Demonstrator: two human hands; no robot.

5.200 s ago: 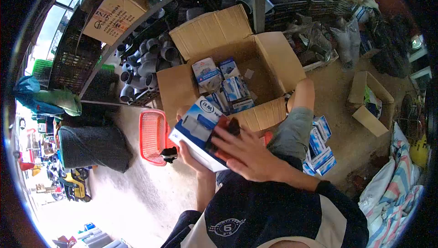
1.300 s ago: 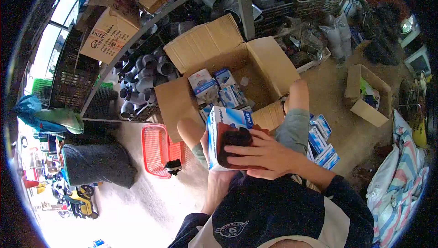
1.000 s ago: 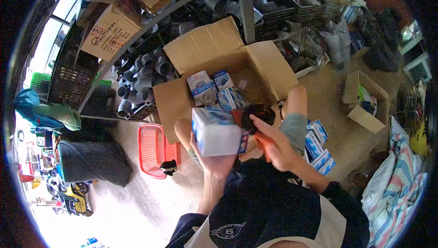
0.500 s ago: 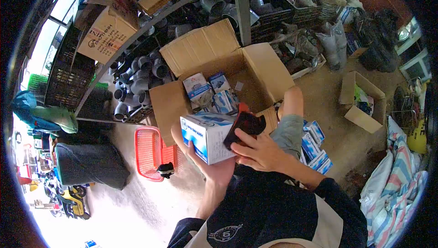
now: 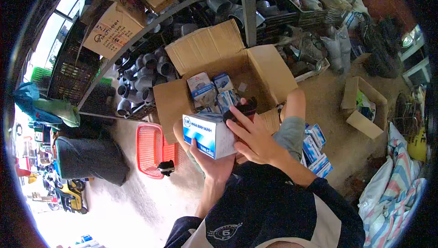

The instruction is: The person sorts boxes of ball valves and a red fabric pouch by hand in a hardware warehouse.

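Observation:
A blue and white box (image 5: pixel 200 136) is held in my left hand (image 5: pixel 216 166), with the thumb on its front face and the fingers underneath. My right hand (image 5: pixel 255 141) presses a dark tape dispenser-like tool (image 5: pixel 242 111) against the right end of the box, its fingers spread over it. Just beyond my hands stands an open cardboard carton (image 5: pixel 205 47) with several smaller blue and white boxes (image 5: pixel 201 88) inside.
A red plastic basket (image 5: pixel 149 150) is left of my legs, a black item (image 5: pixel 166 167) beside it. More blue and white boxes (image 5: pixel 315 145) lie at the right. Grey pipe fittings (image 5: pixel 141 77) fill a rack. Another carton (image 5: pixel 365 106) stands further right.
The box has turned so its printed front faces me more. My right hand and the dark tool have shifted over its right end, with the fingers more extended.

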